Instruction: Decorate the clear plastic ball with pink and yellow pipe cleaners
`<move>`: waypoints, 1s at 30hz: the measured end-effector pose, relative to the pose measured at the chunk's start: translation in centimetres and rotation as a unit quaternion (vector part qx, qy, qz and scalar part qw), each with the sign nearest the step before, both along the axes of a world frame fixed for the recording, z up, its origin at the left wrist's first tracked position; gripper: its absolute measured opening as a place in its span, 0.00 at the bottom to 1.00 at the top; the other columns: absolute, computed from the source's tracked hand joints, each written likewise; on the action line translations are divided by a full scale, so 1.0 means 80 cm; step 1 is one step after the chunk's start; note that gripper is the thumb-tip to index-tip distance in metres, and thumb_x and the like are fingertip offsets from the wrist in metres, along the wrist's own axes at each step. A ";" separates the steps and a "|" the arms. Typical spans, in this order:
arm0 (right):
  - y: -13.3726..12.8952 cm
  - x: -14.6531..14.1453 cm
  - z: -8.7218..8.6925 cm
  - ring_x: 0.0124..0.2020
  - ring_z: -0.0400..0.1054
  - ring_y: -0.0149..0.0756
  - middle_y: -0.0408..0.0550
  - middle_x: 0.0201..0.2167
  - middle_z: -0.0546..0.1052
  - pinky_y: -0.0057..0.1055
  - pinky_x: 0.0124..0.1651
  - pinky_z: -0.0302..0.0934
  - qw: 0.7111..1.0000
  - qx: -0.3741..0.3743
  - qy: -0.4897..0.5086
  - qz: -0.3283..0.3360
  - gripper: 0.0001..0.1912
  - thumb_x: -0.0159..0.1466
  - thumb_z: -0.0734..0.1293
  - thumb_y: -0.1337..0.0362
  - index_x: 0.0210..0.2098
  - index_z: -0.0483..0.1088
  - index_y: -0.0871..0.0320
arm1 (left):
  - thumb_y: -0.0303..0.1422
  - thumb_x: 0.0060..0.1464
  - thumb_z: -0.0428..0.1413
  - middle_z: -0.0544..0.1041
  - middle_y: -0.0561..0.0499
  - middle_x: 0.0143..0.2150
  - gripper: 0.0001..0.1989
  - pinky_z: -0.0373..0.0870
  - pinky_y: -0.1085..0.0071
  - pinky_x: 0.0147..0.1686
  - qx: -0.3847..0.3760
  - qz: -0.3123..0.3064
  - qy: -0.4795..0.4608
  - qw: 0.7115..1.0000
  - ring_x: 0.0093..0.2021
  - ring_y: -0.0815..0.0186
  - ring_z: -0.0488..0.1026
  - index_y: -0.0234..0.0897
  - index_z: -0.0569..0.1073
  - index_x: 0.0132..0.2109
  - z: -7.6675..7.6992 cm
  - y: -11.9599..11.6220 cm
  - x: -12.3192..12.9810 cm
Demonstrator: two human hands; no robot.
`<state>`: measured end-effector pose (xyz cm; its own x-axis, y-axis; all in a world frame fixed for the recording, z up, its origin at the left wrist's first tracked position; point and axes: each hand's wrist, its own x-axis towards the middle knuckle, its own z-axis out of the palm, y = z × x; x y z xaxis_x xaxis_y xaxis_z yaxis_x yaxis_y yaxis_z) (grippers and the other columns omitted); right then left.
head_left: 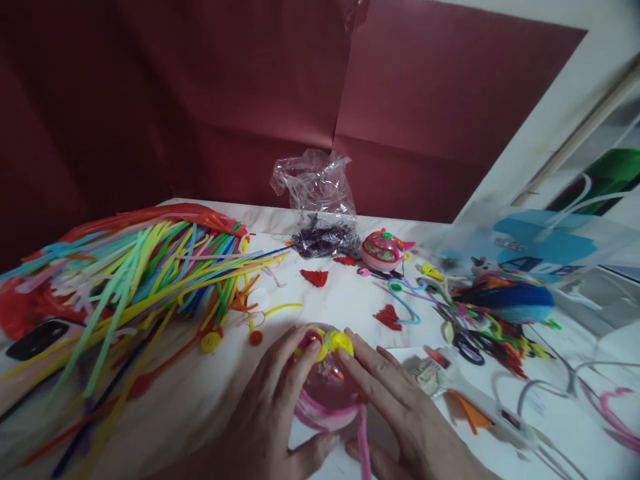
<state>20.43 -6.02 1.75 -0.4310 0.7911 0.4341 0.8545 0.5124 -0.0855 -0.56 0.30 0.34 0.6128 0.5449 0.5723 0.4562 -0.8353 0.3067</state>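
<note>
The white tabletop carries a bundle of coloured pipe cleaners at left. In the foreground, the left hand and right hand flank a pink-rimmed transparent ball, fingers extended and parted. Fingertips of both contact yellow coils on its far upper side. A pink strip lies beside the right hand.

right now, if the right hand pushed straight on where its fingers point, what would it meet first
Probably the yellow disc on the pink ball: the right hand seems to be right against it, though exact contact is hard to judge.
</note>
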 end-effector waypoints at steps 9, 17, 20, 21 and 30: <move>-0.020 0.012 0.016 0.64 0.54 0.43 0.52 0.67 0.52 0.44 0.58 0.59 0.997 0.009 0.048 -0.052 0.42 0.58 0.60 0.70 0.68 0.38 0.57 | 0.36 0.51 0.56 0.58 0.38 0.65 0.40 0.64 0.57 0.58 -0.023 0.051 -0.014 0.998 0.64 0.51 0.56 0.33 0.45 0.66 -0.018 -0.001 0.002; -0.036 0.024 0.030 0.62 0.57 0.41 0.51 0.65 0.57 0.43 0.60 0.57 0.998 -0.033 0.008 -0.053 0.43 0.58 0.62 0.71 0.68 0.39 0.55 | 0.31 0.45 0.60 0.61 0.37 0.64 0.45 0.68 0.53 0.55 -0.041 0.014 0.016 0.999 0.62 0.49 0.60 0.36 0.44 0.65 -0.013 0.001 0.004; -0.030 0.016 0.030 0.63 0.55 0.41 0.54 0.65 0.58 0.43 0.59 0.58 0.999 -0.040 0.018 -0.031 0.44 0.57 0.63 0.71 0.68 0.38 0.57 | 0.29 0.40 0.62 0.58 0.35 0.65 0.50 0.69 0.52 0.55 -0.070 0.016 0.009 0.997 0.63 0.47 0.59 0.35 0.43 0.66 -0.016 0.001 0.005; -0.027 0.014 0.028 0.63 0.55 0.42 0.55 0.65 0.57 0.44 0.59 0.59 0.998 -0.050 0.018 -0.021 0.44 0.57 0.64 0.70 0.68 0.39 0.58 | 0.28 0.39 0.61 0.58 0.36 0.65 0.50 0.69 0.51 0.55 -0.076 0.010 0.003 0.997 0.63 0.47 0.60 0.36 0.44 0.66 -0.017 0.002 0.005; -0.009 0.083 0.044 0.39 0.75 0.34 0.45 0.41 0.80 0.28 0.42 0.67 0.943 -0.217 0.021 -0.252 0.14 0.64 0.58 0.64 0.44 0.73 0.50 | 0.28 0.44 0.60 0.61 0.40 0.62 0.43 0.64 0.49 0.58 -0.182 0.008 -0.079 0.980 0.61 0.49 0.62 0.43 0.48 0.64 -0.017 0.006 0.008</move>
<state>27.03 -6.75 5.26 0.0574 0.9979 0.0296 0.9714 -0.0490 -0.2323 0.07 0.81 -1.04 0.5209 0.7400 0.4255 0.3913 -0.6500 0.6514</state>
